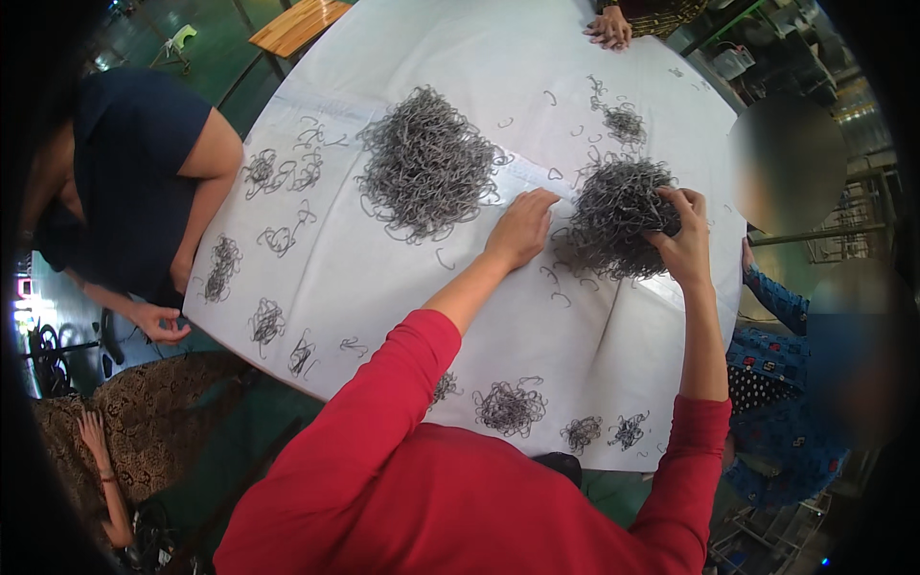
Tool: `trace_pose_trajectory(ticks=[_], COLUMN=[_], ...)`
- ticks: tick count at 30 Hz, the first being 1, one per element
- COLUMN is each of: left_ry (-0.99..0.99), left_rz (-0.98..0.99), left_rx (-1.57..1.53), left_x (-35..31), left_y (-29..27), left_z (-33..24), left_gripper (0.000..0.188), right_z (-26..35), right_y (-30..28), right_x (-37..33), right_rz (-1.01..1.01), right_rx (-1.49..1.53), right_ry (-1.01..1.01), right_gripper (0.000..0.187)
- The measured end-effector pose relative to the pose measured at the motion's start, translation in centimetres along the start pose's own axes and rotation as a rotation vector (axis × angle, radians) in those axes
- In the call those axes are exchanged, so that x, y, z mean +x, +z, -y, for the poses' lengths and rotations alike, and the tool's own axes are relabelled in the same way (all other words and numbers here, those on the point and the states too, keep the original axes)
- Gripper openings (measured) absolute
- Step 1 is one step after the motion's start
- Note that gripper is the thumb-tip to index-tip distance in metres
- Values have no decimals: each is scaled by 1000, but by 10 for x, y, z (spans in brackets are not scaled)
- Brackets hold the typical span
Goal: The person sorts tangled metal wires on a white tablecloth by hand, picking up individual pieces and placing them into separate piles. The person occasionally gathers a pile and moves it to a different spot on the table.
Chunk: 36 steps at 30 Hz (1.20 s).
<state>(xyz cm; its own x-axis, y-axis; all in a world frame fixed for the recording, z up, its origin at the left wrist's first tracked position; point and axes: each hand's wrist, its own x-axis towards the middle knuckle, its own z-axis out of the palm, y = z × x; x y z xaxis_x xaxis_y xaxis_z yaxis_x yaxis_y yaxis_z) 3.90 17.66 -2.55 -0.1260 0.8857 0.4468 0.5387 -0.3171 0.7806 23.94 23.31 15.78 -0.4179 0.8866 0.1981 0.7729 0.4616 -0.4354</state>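
A dense heap of dark, curved wire hooks [618,216] sits on the white-covered table, right of centre. My right hand [688,235] grips its right side, with thumb and fingers spread around the tangled pieces; the fingertips are partly sunk among them. My left hand [522,230] rests on the cover between this heap and a larger heap of grey wire hooks [426,163] to the left. Its fingers reach toward the right heap, apart from it, and I see nothing held in them. A single loose hook [555,173] lies just beyond those fingers.
Small clusters of hooks lie along the table's left side [221,268], near edge [511,407] and far right [624,123]. People sit around the table: one in dark clothing [134,144] at left, one in blue patterned clothing [776,364] at right. Another person's hands [609,29] rest at the far edge.
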Motion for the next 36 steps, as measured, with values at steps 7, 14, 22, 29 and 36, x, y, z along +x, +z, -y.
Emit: trace_pose_trajectory(ticks=[7, 14, 22, 29, 36], left_ry=[5, 33, -15, 18, 61], left_rz=[-22, -19, -40, -30, -35], left_rx=[4, 38, 19, 36, 49], left_x=[-2, 2, 0, -1, 5], left_y=[7, 7, 8, 10, 8], left_z=[2, 9, 5, 10, 9], left_gripper=[29, 29, 29, 28, 26], right_z=[-6, -16, -20, -34, -42], right_y=[0, -10, -25, -39, -39], right_x=[-6, -29, -71, -98, -109], right_rz=[-56, -91, -175, -208, -252], right_rx=[-99, -52, -151, -127, -139], right_ry=[-34, 12, 81, 131, 144], right_gripper=[57, 58, 56, 57, 56])
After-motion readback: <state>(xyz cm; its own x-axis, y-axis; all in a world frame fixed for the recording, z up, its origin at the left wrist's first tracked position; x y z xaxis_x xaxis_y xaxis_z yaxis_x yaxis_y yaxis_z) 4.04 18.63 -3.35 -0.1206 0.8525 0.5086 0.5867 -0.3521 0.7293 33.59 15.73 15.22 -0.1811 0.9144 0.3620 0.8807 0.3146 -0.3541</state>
